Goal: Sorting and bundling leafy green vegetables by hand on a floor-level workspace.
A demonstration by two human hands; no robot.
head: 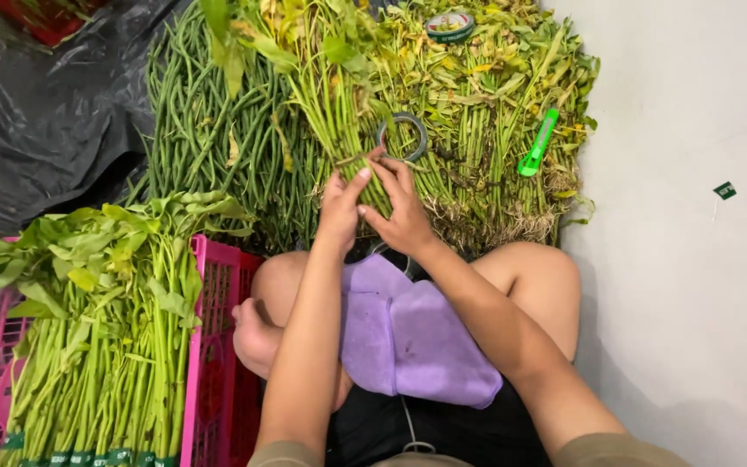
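Hands: left hand [341,207] and right hand [399,207] pinch water-spinach bundle [339,112] stems; tape roll [402,136] beside; best gripped tight, stem ends level.

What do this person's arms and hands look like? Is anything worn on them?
Both hands, left hand and right hand, are bare: no gloves, rings or watch visible. The forearms are uncovered; short olive-brown sleeves show only at the bottom edge.

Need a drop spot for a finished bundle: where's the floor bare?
Bare: pale floor right of the loose greens pile and green cutter. Crowded: pink crate is full of bundles, long beans fill the middle, and both hands are in stems.
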